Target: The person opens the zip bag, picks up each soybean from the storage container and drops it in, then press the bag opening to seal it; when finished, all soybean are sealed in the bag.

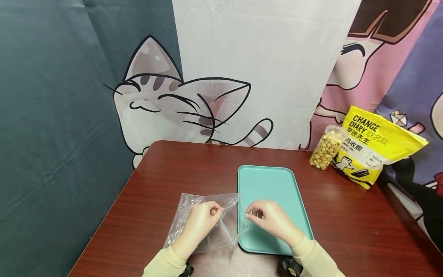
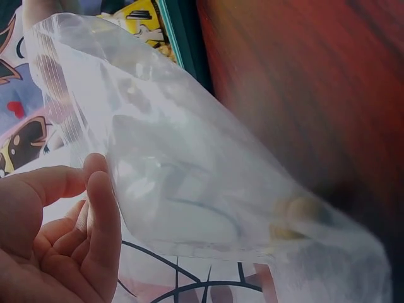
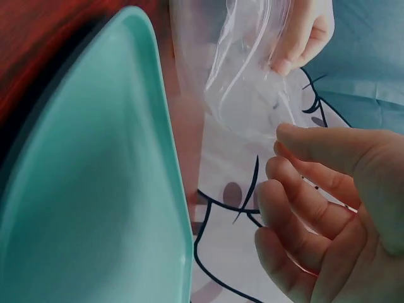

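Note:
A transparent zip bag is held above the table, its mouth facing right over the edge of a teal tray. My left hand pinches one side of the mouth between thumb and forefinger. On the opposite side my right hand pinches the film at its fingertips, over the tray. Ribbed zip strips run along the mouth in the left wrist view. A blurred yellow-brown lump shows through the film there. The right wrist view shows the bag's mouth spread between both hands.
A transparent jar of popcorn stands at the back right, beside a yellow pouch leaning against the printed curtain. Behind the dark red table hangs a curtain with a cartoon cat.

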`<state>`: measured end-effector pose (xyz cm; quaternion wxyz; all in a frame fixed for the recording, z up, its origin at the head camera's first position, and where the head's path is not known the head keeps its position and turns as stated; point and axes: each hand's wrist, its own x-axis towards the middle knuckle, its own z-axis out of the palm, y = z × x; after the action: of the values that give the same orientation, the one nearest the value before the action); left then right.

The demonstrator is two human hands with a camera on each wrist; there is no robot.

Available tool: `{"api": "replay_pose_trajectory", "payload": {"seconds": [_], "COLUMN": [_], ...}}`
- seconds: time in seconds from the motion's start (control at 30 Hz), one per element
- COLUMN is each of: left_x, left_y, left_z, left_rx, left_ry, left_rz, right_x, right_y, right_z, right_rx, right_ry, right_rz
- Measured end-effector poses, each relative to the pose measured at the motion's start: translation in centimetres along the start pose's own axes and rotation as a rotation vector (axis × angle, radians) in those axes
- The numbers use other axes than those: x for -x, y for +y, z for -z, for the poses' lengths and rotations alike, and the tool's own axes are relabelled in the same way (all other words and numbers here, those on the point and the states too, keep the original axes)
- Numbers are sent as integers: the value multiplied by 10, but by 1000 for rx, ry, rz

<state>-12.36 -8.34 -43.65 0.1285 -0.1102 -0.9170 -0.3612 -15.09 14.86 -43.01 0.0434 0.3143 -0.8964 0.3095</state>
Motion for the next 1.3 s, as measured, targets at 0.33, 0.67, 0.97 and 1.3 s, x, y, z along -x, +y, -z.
{"api": "replay_pose_trajectory", "payload": {"seconds": [0.33, 0.67, 0.97, 1.3], "left_x": [1, 0, -3, -6], "left_y": [1, 4, 4, 5], "left_z": [-1, 0, 2, 3], "left_rx": [0, -21, 37, 117], "left_ry": [2, 19, 81, 86], "left_rz": [-6, -15, 27, 78], "right_x": [3, 7, 14, 22], "right_y": [-8, -8, -10, -25], "right_z": [-3, -3, -3, -10], "right_rx": [5, -20, -34, 105], "right_ry": [13, 55, 190, 307], "right_rz": [58, 51, 28, 109]}}
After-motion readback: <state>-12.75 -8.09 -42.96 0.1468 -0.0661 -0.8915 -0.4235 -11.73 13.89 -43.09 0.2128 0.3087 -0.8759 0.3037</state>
